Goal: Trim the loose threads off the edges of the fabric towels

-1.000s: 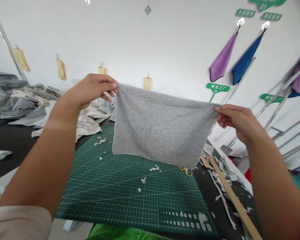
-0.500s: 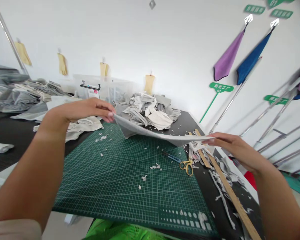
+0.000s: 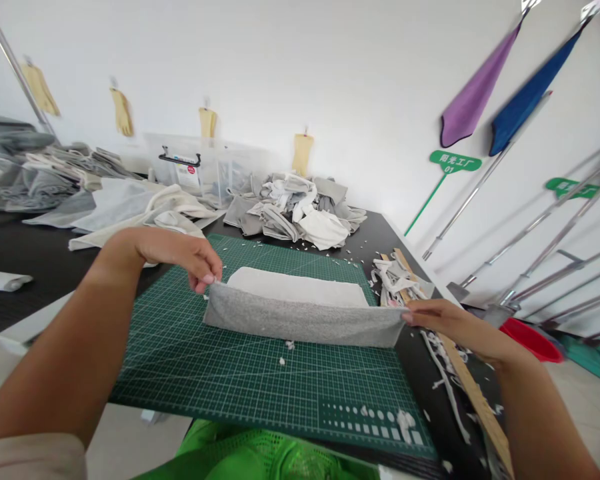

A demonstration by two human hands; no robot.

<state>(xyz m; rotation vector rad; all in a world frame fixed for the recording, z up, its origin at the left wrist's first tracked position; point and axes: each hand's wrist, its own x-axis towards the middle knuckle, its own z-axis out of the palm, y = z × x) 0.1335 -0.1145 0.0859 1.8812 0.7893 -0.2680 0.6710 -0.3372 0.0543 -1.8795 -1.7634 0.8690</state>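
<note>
A piece of fabric (image 3: pixel 300 322), grey on the side facing me and white on the other, is stretched between my hands over the green cutting mat (image 3: pixel 260 387). My left hand (image 3: pixel 193 260) pinches its upper left corner. At the upper right corner, my right hand (image 3: pixel 433 313) pinches the same cloth. The grey front hangs down towards the mat, while the white part (image 3: pixel 300 288) lies behind the raised edge. Small white lint scraps (image 3: pixel 290 345) are scattered on the mat in front of it. The scissors are hidden from sight.
A heap of grey and white cloth pieces (image 3: pixel 295 210) lies behind the mat, beside a clear plastic box (image 3: pixel 180 167). More cloth (image 3: pixel 55 173) is piled at left. Along the right table edge are a wooden ruler (image 3: pixel 473 400) and fabric offcuts (image 3: pixel 395 280).
Both hands have come down and nearer with the fabric, its near edge now held up and its far part spread on the mat. The scissors have become covered.
</note>
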